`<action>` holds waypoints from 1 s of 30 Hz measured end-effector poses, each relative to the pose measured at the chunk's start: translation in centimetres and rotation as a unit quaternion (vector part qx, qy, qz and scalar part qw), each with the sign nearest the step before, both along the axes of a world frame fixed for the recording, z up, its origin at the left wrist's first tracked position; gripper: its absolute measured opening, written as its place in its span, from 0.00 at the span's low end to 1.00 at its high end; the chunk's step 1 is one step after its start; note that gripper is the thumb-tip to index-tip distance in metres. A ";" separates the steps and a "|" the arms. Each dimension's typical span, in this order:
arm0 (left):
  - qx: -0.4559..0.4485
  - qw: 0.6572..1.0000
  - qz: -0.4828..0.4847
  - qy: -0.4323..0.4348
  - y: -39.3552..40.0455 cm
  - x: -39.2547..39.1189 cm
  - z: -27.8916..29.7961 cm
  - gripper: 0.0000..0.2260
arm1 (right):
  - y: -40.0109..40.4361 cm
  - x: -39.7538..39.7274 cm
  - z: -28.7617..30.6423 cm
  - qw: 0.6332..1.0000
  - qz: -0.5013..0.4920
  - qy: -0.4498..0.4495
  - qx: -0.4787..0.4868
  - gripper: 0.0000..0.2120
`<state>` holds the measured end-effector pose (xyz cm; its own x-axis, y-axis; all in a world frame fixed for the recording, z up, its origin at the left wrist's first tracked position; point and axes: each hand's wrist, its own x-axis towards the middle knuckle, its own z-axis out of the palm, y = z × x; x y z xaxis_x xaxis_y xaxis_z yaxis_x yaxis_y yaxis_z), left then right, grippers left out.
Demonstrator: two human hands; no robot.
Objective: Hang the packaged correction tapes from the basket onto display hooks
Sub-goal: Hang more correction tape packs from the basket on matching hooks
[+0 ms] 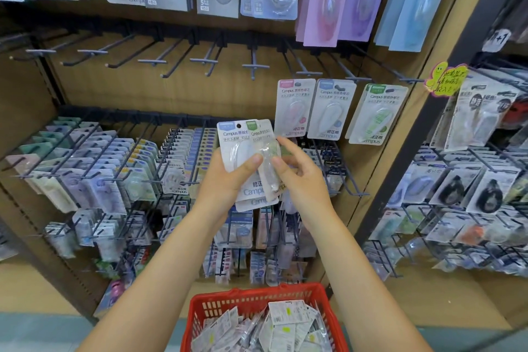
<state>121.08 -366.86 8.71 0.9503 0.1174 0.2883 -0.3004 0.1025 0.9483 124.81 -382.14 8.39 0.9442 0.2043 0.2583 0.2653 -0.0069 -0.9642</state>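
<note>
A small stack of packaged correction tapes [245, 163] is held upright in front of the display, above the red basket [257, 298], which holds more packs [274, 328]. The left hand [225, 180] clasps the stack from its left side, thumb pressed on the front blister. The right hand [300, 177] pinches the green-labelled pack [264, 137] at the stack's right edge, fingers curled. Three packs [331, 110] hang on display hooks [354, 77] just beyond; empty hooks [154, 61] extend leftward.
</note>
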 end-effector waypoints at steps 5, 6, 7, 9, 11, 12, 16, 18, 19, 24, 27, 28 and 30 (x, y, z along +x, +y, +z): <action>-0.013 0.999 0.031 0.015 0.0 1.0 -0.6 0.21 | -0.6 0.3 0.1 0.998 0.010 0.047 0.036 0.21; -0.015 0.999 0.036 0.016 -0.1 1.1 -0.6 0.21 | -0.8 0.3 0.2 0.997 0.015 0.054 0.048 0.15; -0.014 0.999 0.036 0.014 -0.2 1.3 -0.6 0.21 | -1.0 0.3 0.3 0.996 0.022 0.060 0.064 0.12; -0.011 0.999 0.028 0.011 -0.5 1.4 -0.4 0.20 | -1.4 0.4 0.4 0.993 0.026 0.073 0.091 0.11; -0.013 1.000 0.018 0.014 -0.8 1.5 -0.2 0.20 | -1.7 0.6 0.4 0.992 0.020 0.078 0.098 0.13; -0.014 1.000 0.013 0.016 -0.9 1.5 0.0 0.20 | -1.7 0.6 0.5 0.992 0.014 0.079 0.099 0.13; -0.003 1.000 0.017 0.017 -0.7 1.8 0.5 0.17 | -2.4 1.0 0.4 0.993 -0.012 0.068 0.094 0.12; -0.001 0.999 0.036 0.022 -0.3 1.9 0.7 0.13 | -2.6 1.4 0.2 0.993 -0.022 0.064 0.098 0.11; -0.004 0.999 0.046 0.024 0.0 1.9 0.7 0.11 | -2.7 1.5 0.1 0.993 -0.026 0.062 0.101 0.10; -0.051 0.994 0.081 0.048 1.2 1.3 0.9 0.12 | -2.6 2.4 -0.3 0.989 -0.067 0.050 0.122 0.10; -0.043 0.996 0.051 0.060 0.9 1.4 1.2 0.11 | -2.9 2.7 0.3 0.988 -0.079 0.029 0.133 0.11; -0.039 0.997 0.038 0.063 0.5 1.5 1.4 0.11 | -3.3 2.6 0.6 0.986 -0.088 0.019 0.139 0.11; -0.031 0.997 0.015 0.064 -0.8 2.0 1.9 0.14 | -4.5 2.6 1.2 0.981 -0.117 0.002 0.156 0.10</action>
<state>123.07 -367.71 10.60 0.9748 0.1596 0.1561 -0.1808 0.1543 0.9713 127.45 -386.66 9.62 0.9570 -0.1061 0.2701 0.2879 0.2287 -0.9300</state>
